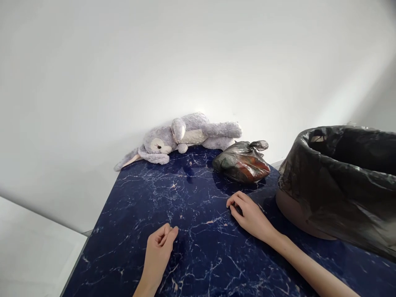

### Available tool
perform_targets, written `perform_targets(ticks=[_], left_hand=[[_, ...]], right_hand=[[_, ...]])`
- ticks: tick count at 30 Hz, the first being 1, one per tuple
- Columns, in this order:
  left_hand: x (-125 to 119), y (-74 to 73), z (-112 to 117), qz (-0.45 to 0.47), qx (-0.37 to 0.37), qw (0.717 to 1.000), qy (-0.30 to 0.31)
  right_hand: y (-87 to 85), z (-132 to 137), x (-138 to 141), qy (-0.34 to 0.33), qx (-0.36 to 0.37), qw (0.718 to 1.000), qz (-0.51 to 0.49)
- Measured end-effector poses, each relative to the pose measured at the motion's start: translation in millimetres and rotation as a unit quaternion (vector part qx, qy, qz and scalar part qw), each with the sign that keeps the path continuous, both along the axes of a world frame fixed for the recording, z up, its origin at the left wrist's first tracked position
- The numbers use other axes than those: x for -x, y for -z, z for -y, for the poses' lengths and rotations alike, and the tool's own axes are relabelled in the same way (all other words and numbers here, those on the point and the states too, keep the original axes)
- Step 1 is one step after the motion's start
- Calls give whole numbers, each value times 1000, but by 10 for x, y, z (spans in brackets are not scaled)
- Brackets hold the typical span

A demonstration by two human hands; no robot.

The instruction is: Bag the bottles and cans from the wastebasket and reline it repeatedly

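Note:
My left hand (159, 250) rests near the front of the dark blue marbled table (148, 194), its fingers curled in and the thumb against them. Nothing shows in it. To the right, my right hand (247, 212) is loosely curved over the table, with a gap between thumb and fingers and nothing held. Just beyond it lies a knotted black plastic bag (243, 161), through which reddish and greenish contents show faintly. The closest thing on my right side is a bin (297, 212) lined with a black bin bag (334, 189); its inside is mostly hidden.
A grey plush rabbit (185, 134) lies on its side along the table's far edge, against the white wall (185, 53). Its ear hangs over the left far corner. The table's left edge drops off to a pale floor (34, 251).

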State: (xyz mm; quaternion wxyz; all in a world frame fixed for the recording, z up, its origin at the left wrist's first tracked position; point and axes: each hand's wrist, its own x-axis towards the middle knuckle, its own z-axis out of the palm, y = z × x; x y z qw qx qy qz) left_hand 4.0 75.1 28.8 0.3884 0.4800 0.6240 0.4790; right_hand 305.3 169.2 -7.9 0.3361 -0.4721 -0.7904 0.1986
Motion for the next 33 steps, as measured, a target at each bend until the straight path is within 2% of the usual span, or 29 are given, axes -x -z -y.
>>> perform_targets(ticks=[6,14,24,27,33], left_hand=[[39,13,13,8,20,1000,19],[94,39,11,43,30,999,8],[85,-22,5,35,47,998,7],[79,-10,3,32,42,999,-1],[91,4,8,62,39,997,-8]], right_hand=[[-6,13,16,3,7,1000,-15],[3,10,35,9,3,1000,-27],[22,4,34,20,2,998,-58],[71,-25,25,43,-5,997,-71],[137,-62,-3,140,-34,984,-101]])
